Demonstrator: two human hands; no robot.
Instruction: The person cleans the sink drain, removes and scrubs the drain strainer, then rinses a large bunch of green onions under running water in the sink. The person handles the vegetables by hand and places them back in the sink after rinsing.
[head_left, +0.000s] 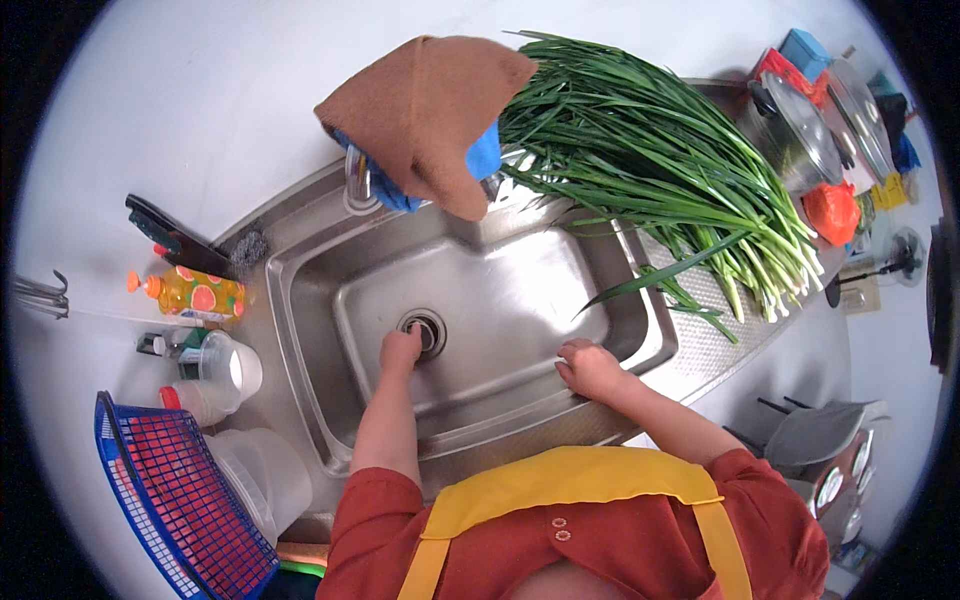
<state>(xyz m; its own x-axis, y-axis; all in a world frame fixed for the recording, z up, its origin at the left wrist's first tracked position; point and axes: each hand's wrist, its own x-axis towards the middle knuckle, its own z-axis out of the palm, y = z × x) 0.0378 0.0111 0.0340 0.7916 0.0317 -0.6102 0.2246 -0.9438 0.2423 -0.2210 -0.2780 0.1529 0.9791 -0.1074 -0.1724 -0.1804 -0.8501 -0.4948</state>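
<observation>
A stainless steel sink (480, 315) lies before me. My left hand (402, 349) reaches down to its round drain (429, 334), fingertips at the opening; whether they grip anything there is hidden. Over the near right part of the basin, close to the front rim, hovers my right hand (592, 369), fingers loosely bent and holding nothing visible. A large heap of garlic chives (645, 150) covers the ribbed drainboard (697, 360) on the right, with a few leaves hanging over the basin. Behind the sink, a brown cloth (427, 112) drapes over a blue one (484, 154), hiding most of the faucet.
On the left stand a knife holder (180, 236), a steel scourer (249, 247), an orange-capped dish soap bottle (199, 292), plastic tubs (262, 472) and a blue mesh basket (180, 495). A lidded pot (795, 135) and an orange bag (831, 214) sit beyond the chives.
</observation>
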